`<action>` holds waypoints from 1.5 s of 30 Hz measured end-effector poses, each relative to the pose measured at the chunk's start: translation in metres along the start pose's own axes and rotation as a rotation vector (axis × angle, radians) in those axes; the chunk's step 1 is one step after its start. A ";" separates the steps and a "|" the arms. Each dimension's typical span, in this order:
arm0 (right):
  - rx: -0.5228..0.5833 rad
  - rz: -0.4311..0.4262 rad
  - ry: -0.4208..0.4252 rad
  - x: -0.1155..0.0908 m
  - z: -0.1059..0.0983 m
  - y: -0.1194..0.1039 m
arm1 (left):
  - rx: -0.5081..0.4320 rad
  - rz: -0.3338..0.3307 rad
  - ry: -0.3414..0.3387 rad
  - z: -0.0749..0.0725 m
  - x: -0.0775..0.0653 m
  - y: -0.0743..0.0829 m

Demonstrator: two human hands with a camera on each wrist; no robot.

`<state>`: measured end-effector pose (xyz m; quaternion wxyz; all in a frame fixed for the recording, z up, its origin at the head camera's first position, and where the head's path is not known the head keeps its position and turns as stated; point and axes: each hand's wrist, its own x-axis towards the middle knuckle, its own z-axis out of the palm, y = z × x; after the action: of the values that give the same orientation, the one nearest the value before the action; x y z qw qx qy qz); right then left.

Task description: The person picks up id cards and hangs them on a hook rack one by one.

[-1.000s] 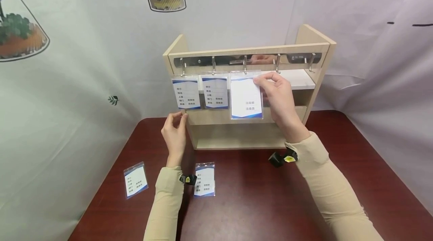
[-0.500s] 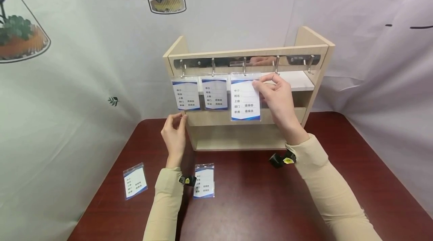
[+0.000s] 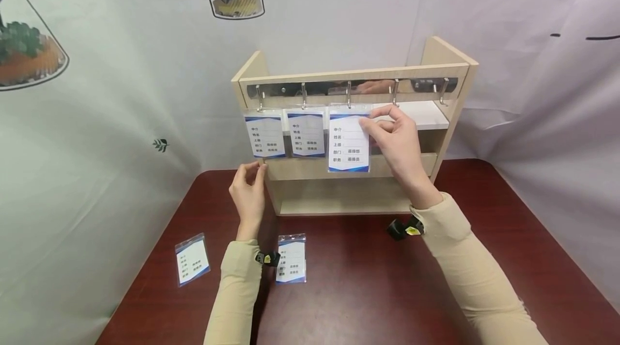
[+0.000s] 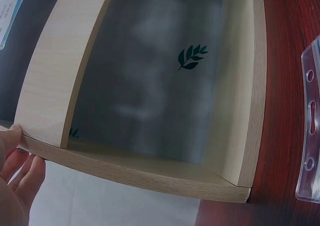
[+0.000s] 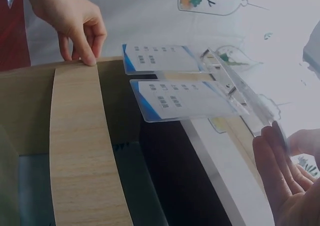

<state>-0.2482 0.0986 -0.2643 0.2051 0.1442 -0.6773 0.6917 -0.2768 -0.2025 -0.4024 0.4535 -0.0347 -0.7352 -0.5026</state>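
Card [image 3: 349,143] has turned slightly since earlier; fingers of the right hand [image 3: 398,138] clamp it. Left hand [image 3: 248,194] fingers grip the rack [image 3: 310,170] at left.

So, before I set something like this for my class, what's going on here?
A person's right grip pinches a card near its upper right edge, at the middle hook of a wooden shelf; whether it is hooked on is unclear. The left grip holds the shelf's left side. The leftmost card and its neighbour hang from hooks, while a far-left card and another lie on the table.
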 end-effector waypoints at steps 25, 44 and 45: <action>-0.143 -0.037 0.009 0.001 -0.004 0.012 | -0.007 -0.023 0.004 -0.001 -0.001 -0.001; -0.240 -0.038 0.028 -0.002 -0.004 0.021 | -0.002 -0.020 -0.001 -0.001 0.000 0.001; -0.239 -0.040 0.027 -0.002 -0.004 0.022 | 0.000 -0.018 -0.002 -0.001 0.000 0.001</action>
<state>-0.2565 0.1024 -0.2843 0.2438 0.1228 -0.7492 0.6035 -0.2756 -0.2031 -0.4018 0.4482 -0.0285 -0.7358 -0.5068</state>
